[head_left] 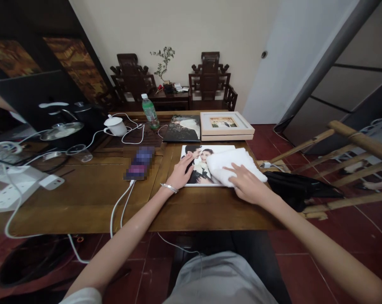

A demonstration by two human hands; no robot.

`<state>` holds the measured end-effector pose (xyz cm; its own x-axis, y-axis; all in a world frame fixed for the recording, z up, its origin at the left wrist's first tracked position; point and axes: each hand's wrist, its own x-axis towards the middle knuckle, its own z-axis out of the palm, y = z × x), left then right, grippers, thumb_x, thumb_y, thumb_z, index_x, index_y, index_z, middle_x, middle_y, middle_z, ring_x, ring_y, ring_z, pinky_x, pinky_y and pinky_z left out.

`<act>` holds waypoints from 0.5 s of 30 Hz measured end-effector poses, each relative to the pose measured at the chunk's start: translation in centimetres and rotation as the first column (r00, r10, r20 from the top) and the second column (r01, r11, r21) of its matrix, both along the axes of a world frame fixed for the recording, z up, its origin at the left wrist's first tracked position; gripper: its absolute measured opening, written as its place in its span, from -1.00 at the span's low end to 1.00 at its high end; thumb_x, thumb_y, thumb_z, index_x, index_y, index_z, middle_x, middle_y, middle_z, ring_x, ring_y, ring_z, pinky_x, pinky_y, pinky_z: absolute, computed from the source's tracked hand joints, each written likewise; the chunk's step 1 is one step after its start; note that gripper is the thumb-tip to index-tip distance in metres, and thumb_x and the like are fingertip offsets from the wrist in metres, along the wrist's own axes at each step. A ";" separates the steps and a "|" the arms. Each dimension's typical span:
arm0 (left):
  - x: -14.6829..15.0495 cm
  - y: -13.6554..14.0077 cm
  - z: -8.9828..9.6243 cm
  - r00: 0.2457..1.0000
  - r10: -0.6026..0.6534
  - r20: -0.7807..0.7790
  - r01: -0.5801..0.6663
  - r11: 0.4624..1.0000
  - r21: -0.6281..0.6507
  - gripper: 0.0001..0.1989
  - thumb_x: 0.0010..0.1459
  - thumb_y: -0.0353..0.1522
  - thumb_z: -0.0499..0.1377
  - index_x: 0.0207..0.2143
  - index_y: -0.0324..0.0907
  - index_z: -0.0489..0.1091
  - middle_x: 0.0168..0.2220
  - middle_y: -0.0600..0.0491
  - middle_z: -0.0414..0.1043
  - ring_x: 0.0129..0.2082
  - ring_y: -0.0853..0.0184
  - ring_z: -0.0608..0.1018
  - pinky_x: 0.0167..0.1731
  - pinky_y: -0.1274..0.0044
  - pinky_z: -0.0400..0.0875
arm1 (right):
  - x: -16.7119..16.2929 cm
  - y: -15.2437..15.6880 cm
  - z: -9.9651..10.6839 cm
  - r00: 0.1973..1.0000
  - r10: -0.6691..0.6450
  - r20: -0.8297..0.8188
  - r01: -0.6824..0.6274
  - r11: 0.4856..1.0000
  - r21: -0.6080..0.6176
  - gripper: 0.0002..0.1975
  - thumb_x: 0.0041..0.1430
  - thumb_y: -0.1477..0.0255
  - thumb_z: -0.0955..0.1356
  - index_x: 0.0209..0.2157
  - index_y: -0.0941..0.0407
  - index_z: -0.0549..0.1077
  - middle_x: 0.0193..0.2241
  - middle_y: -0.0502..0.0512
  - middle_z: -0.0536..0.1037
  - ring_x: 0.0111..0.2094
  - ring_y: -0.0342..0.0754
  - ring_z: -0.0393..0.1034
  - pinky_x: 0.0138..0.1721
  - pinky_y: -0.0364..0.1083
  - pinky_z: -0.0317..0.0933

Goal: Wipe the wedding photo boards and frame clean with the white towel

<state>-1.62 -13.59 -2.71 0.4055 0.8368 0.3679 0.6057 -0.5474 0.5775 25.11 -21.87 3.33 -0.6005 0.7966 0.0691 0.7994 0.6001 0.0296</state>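
Observation:
On the wooden table [184, 211] lies a white-edged photo panel [202, 171] printed with a couple in wedding dress. My left hand [180, 172], with a silver bangle at the wrist, rests on the panel's left side, fingers stretched out. A folded white cloth [243, 158] covers the panel's right part and hangs past its right edge. My right hand [246, 182] presses on the cloth and grips it, with a couple of fingers extended over the top. What lies beneath the cloth is hidden.
Behind the panel are a dark photo panel [182, 128] and a pale framed picture [227, 125]. Leftward are a blurred-out phone [139, 164] on a cable, a green bottle [150, 112], a lidded white cup [115, 125], a plastic cup [79, 153] and a power strip [12, 192].

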 end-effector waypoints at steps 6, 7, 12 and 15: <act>0.0 0.1 0.0 1.000 0.004 0.007 -0.004 1.000 0.000 -0.54 0.28 -0.26 -0.05 0.18 -0.23 0.23 0.27 -0.11 0.12 0.29 0.24 0.14 0.27 0.31 0.01 | -1.2 7.1 0.9 0.992 -0.117 0.053 0.114 0.992 0.061 -0.62 -0.02 0.66 0.18 -0.15 0.23 0.43 -0.09 0.36 0.48 0.01 0.24 0.30 -0.02 0.16 0.19; 0.0 0.1 0.0 1.000 0.003 0.013 -0.003 1.000 0.003 -0.54 0.28 -0.26 -0.04 0.18 -0.22 0.23 0.27 -0.10 0.13 0.29 0.24 0.14 0.27 0.31 0.01 | -1.3 7.8 0.8 0.990 -0.133 0.054 0.129 0.989 0.071 -0.61 -0.01 0.66 0.18 -0.13 0.24 0.43 -0.10 0.36 0.48 0.01 0.24 0.30 -0.03 0.16 0.19; 0.1 0.1 0.0 1.000 0.006 0.013 -0.006 1.000 0.004 -0.54 0.28 -0.28 -0.05 0.18 -0.21 0.22 0.27 -0.09 0.13 0.29 0.24 0.14 0.27 0.31 0.01 | -1.1 6.8 -0.1 0.990 -0.126 0.063 0.121 0.989 0.079 -0.58 0.00 0.65 0.20 -0.09 0.21 0.44 0.17 0.31 0.28 0.20 0.29 0.06 0.12 0.28 0.02; 0.2 0.0 -0.1 1.000 0.016 0.014 -0.016 1.000 -0.007 -0.54 0.28 -0.29 -0.05 0.19 -0.20 0.20 0.28 -0.09 0.10 0.30 0.23 0.12 0.27 0.29 0.01 | -0.8 3.0 -0.7 0.994 -0.082 0.067 0.078 0.995 0.060 -0.61 -0.03 0.69 0.22 -0.16 0.21 0.49 0.23 0.29 0.20 0.26 0.33 -0.06 0.17 0.33 -0.09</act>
